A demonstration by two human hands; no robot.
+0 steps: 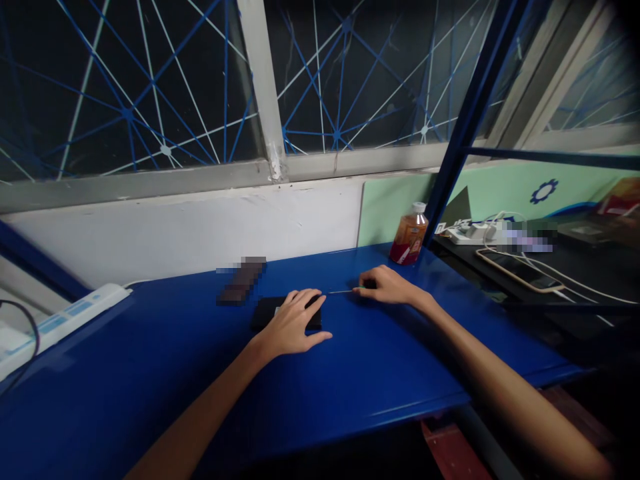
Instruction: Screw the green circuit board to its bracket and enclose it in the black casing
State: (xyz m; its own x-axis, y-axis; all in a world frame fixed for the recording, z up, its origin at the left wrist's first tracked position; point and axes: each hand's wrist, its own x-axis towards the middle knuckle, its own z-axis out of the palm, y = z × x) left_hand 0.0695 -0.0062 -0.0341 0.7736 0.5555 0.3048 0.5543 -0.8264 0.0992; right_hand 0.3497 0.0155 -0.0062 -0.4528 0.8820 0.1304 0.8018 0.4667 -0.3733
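My left hand (295,325) lies flat over a flat black rectangular object (263,314), fingers spread and thumb out to the right. The hand hides much of that object, so its kind is unclear; a small pale patch shows on its top. To the right, my right hand (385,285) is closed around what looks like a slim screwdriver (341,291). Its thin metal shaft points left toward the black object, with the tip just short of my left fingertips. A bit of green shows at the fingers, while the rest of the handle is hidden.
On the blue table (380,373), a blurred-out dark oblong thing (243,283) lies behind the black object. A bottle of reddish drink (409,235) stands at the back right. A white power strip (65,323) runs along the left. A phone (520,270) with cables rests on the neighbouring black table.
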